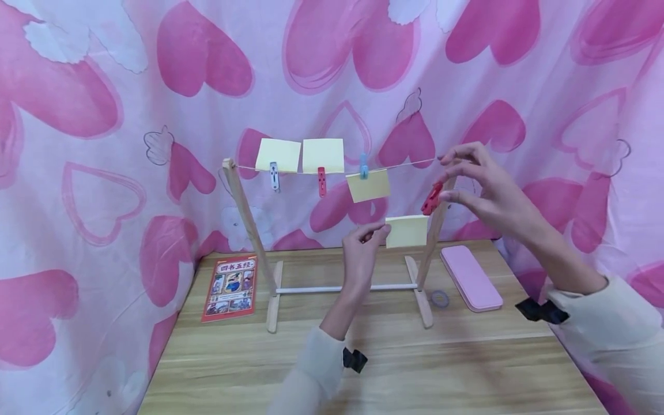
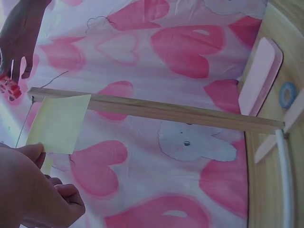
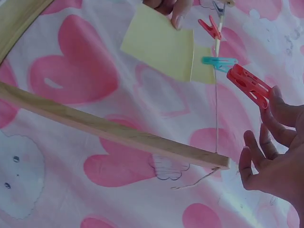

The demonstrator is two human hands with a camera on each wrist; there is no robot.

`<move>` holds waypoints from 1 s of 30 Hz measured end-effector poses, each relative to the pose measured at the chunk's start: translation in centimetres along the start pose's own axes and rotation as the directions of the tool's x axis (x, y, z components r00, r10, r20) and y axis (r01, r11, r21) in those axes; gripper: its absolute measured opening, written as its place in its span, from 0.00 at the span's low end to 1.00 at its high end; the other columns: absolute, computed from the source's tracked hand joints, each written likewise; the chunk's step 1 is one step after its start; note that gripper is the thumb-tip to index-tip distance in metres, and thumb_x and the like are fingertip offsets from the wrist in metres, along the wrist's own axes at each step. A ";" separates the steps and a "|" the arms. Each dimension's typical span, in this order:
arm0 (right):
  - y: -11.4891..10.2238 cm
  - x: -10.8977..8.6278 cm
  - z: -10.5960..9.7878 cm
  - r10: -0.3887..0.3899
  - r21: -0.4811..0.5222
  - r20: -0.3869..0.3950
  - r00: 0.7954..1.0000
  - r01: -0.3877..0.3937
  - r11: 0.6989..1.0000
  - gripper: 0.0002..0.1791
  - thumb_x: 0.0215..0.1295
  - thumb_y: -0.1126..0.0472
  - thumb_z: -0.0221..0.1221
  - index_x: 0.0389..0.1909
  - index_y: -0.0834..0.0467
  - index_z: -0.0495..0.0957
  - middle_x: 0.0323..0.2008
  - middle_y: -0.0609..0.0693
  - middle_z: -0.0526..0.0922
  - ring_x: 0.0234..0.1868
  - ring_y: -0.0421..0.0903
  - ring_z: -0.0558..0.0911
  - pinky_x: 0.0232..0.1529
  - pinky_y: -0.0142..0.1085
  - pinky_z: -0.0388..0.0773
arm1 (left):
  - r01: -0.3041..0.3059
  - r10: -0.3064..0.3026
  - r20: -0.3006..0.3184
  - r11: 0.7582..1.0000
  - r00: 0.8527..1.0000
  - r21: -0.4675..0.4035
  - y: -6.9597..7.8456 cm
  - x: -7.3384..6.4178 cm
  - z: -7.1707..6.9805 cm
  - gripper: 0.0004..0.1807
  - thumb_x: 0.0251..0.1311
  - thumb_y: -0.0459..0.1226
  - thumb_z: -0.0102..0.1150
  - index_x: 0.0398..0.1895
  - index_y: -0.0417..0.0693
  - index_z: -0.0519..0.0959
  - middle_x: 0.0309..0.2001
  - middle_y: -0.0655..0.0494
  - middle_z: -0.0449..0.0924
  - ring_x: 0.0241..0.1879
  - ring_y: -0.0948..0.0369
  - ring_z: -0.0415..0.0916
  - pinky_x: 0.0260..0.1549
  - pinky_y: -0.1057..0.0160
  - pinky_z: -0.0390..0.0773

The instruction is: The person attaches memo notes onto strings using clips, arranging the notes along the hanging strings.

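Note:
My left hand (image 1: pixel 360 253) pinches a pale yellow paper note (image 1: pixel 407 231) by its left edge, below the string and near the right post. In my right hand (image 1: pixel 485 187), thumb and finger pinch a red clothespin (image 3: pixel 249 86) by one end; it is higher than the note and apart from it. The string (image 1: pixel 410 164) runs between two wooden posts. On it hang three more notes: one with a white clothespin (image 1: pixel 274 177), one with a red clothespin (image 1: pixel 321 182), and one with a blue clothespin (image 1: pixel 363 166). The first two notes stand up above the string; the third hangs below.
The wooden frame has feet joined by a white rod (image 1: pixel 306 290). A red comic-style booklet (image 1: pixel 230 287) lies at the table's left. To the right are a pink case (image 1: pixel 471 278) and a grey-blue ring of tape (image 1: pixel 440 298). A heart-patterned curtain (image 1: pixel 207 115) hangs behind.

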State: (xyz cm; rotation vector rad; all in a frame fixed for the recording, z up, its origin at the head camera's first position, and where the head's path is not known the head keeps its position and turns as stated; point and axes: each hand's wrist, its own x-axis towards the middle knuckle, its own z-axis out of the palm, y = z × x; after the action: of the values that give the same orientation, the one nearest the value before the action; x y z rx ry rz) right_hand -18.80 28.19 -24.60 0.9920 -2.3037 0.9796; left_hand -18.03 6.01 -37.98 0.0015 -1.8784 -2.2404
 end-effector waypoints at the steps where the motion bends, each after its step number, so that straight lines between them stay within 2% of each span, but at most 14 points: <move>1: -0.1 0.5 -0.1 0.009 -0.013 0.001 1.000 -0.009 1.000 0.17 0.56 0.80 0.74 0.47 0.68 0.87 0.60 0.52 0.76 0.67 0.31 0.68 0.67 0.22 0.64 | 0.004 -0.004 0.011 1.000 1.000 -0.017 0.3 0.4 0.3 0.10 0.68 0.36 0.75 0.48 0.41 0.93 0.28 0.64 0.69 0.33 0.66 0.64 0.30 0.70 0.65; 4: -0.2 2.1 -0.3 0.013 -0.031 0.003 1.000 -0.013 0.999 0.15 0.58 0.81 0.72 0.46 0.69 0.87 0.61 0.61 0.76 0.66 0.31 0.68 0.63 0.25 0.65 | 0.000 0.001 0.027 0.999 1.000 -0.054 1.2 1.4 1.0 0.10 0.69 0.37 0.75 0.48 0.41 0.93 0.29 0.66 0.77 0.33 0.67 0.70 0.32 0.71 0.70; 7: -0.3 3.8 -0.5 0.029 -0.049 0.009 1.000 -0.028 0.998 0.11 0.63 0.79 0.72 0.44 0.68 0.87 0.61 0.61 0.75 0.66 0.36 0.69 0.55 0.28 0.68 | -0.020 0.021 0.024 0.997 0.999 -0.068 2.1 2.3 1.8 0.09 0.69 0.37 0.74 0.47 0.42 0.94 0.31 0.64 0.82 0.35 0.67 0.75 0.37 0.68 0.76; 8: -0.3 4.3 -0.5 0.030 -0.058 0.008 1.000 -0.029 0.998 0.10 0.63 0.78 0.72 0.44 0.68 0.87 0.61 0.62 0.76 0.66 0.39 0.70 0.55 0.28 0.68 | -0.028 0.029 0.019 0.997 0.999 -0.069 2.4 2.6 2.0 0.09 0.69 0.37 0.74 0.47 0.42 0.94 0.32 0.64 0.84 0.37 0.67 0.76 0.39 0.67 0.78; 10: -0.2 5.4 -0.6 0.031 -0.075 0.006 1.000 -0.030 0.997 0.09 0.64 0.77 0.72 0.43 0.69 0.87 0.61 0.63 0.75 0.67 0.48 0.73 0.57 0.30 0.69 | -0.040 0.041 0.009 0.997 0.999 -0.068 2.9 3.2 2.5 0.09 0.69 0.37 0.75 0.46 0.42 0.94 0.31 0.63 0.83 0.36 0.67 0.76 0.40 0.67 0.78; 12: -0.1 6.3 -0.7 0.040 -0.086 0.002 0.999 -0.040 0.995 0.08 0.65 0.77 0.72 0.43 0.69 0.87 0.61 0.63 0.75 0.68 0.56 0.74 0.64 0.33 0.69 | -0.045 0.045 -0.004 0.997 0.999 -0.064 3.3 3.6 3.0 0.10 0.69 0.38 0.75 0.46 0.42 0.94 0.31 0.62 0.83 0.37 0.67 0.76 0.41 0.66 0.78; 15: 0.4 7.5 -0.8 0.043 -0.089 -0.008 0.999 -0.044 0.995 0.08 0.64 0.76 0.73 0.43 0.72 0.86 0.60 0.65 0.74 0.69 0.63 0.73 0.72 0.46 0.68 | -0.033 0.030 -0.030 0.996 0.999 -0.085 3.7 4.1 3.6 0.10 0.68 0.38 0.75 0.46 0.41 0.94 0.34 0.60 0.87 0.39 0.67 0.78 0.47 0.61 0.83; 19: 1.0 8.5 -0.9 0.049 -0.102 -0.005 0.999 -0.049 0.994 0.08 0.65 0.76 0.72 0.43 0.73 0.85 0.60 0.66 0.74 0.69 0.64 0.72 0.71 0.56 0.67 | 0.003 -0.012 -0.063 0.990 0.998 -0.142 3.8 4.4 4.3 0.10 0.67 0.36 0.76 0.47 0.39 0.94 0.41 0.53 0.92 0.43 0.66 0.82 0.56 0.56 0.86; 25: 1.3 9.1 -0.8 0.084 -0.109 0.046 0.995 -0.078 0.991 0.08 0.66 0.77 0.71 0.43 0.74 0.85 0.60 0.66 0.73 0.68 0.64 0.70 0.72 0.59 0.67 | 0.031 -0.052 -0.106 0.981 0.993 -0.192 3.9 4.7 4.8 0.09 0.67 0.35 0.76 0.46 0.40 0.94 0.44 0.49 0.93 0.47 0.63 0.85 0.62 0.53 0.85; 30: 1.3 9.3 -0.7 0.095 -0.116 0.073 0.993 -0.086 0.990 0.08 0.67 0.76 0.71 0.45 0.74 0.85 0.60 0.66 0.72 0.68 0.64 0.70 0.71 0.60 0.68 | 0.036 -0.057 -0.105 0.981 0.993 -0.193 4.2 5.1 5.0 0.09 0.68 0.35 0.75 0.47 0.39 0.94 0.45 0.50 0.93 0.47 0.62 0.84 0.64 0.50 0.84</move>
State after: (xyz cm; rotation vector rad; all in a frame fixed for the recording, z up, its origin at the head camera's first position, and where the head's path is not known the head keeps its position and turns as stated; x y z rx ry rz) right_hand -25.70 25.28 -18.90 0.9019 -2.4581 0.8481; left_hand -22.98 9.39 -32.30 0.1371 -1.6189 -2.3902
